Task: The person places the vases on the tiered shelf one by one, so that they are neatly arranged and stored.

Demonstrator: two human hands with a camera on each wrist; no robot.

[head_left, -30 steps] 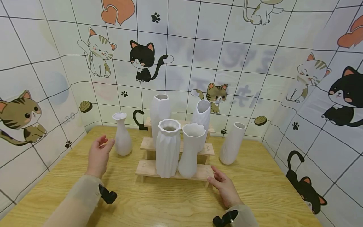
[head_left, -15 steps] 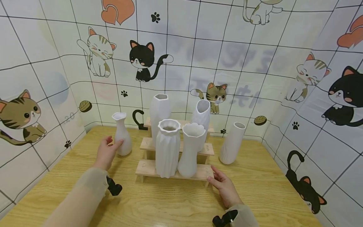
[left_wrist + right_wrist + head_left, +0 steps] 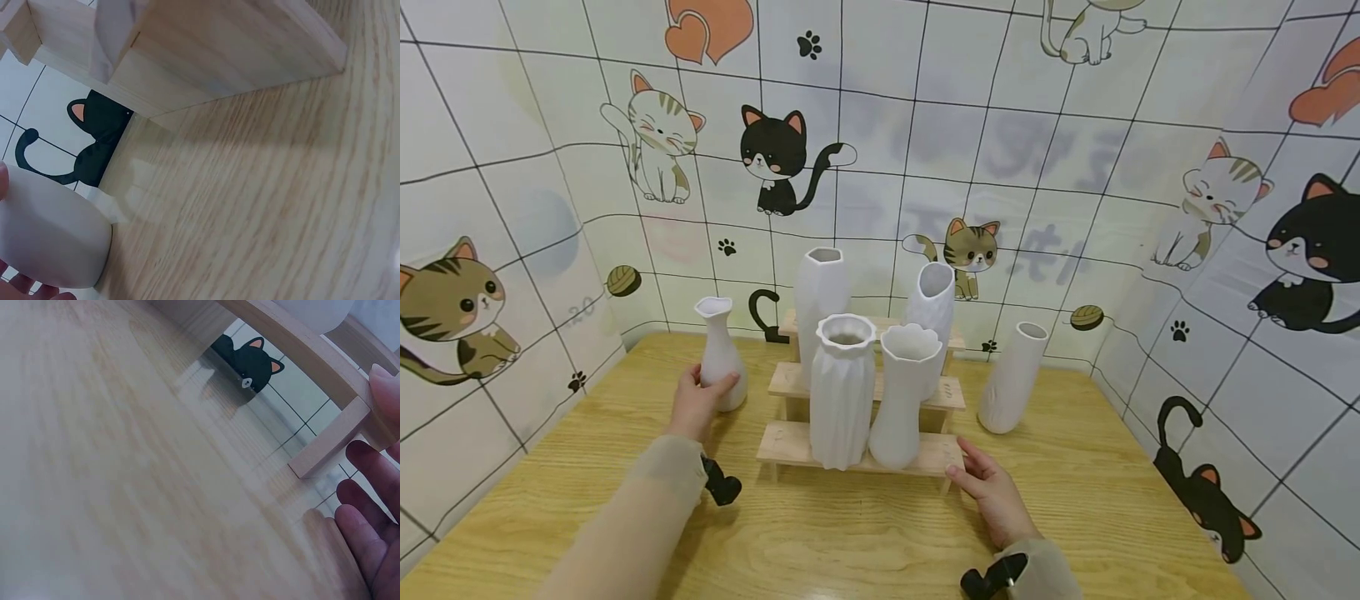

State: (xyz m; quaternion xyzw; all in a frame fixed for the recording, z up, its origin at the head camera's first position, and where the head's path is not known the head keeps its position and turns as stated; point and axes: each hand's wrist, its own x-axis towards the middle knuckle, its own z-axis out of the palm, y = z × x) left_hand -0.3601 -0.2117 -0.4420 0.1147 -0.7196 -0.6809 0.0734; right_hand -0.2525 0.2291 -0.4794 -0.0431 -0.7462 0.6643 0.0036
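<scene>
My left hand (image 3: pixel 700 403) holds a white narrow-necked vase (image 3: pixel 718 354) standing on the table to the left. Its thumb lies across the front of the vase, with fingers round the far side. In the left wrist view, the rounded base of this vase (image 3: pixel 53 231) sits at the wood surface. My right hand (image 3: pixel 996 494) grips the right end of the lowest step of a three-tier wooden stand (image 3: pixel 797 443). The right wrist view has the thumb (image 3: pixel 384 390) on the step's edge, other fingers lower beside the leg.
A ribbed vase (image 3: pixel 842 400) and a scalloped-rim vase (image 3: pixel 897 408) stand on the lowest step. Behind them rise a faceted vase (image 3: pixel 822 308) and a slant-mouthed vase (image 3: pixel 931 312). Another white vase (image 3: pixel 1011 383) stands right of the stand. Cat-patterned walls (image 3: pixel 880 125) enclose the table (image 3: pixel 850 542).
My left hand has moved right, from beside the narrow-necked vase to a hold around its body. The right hand has kept its place on the stand.
</scene>
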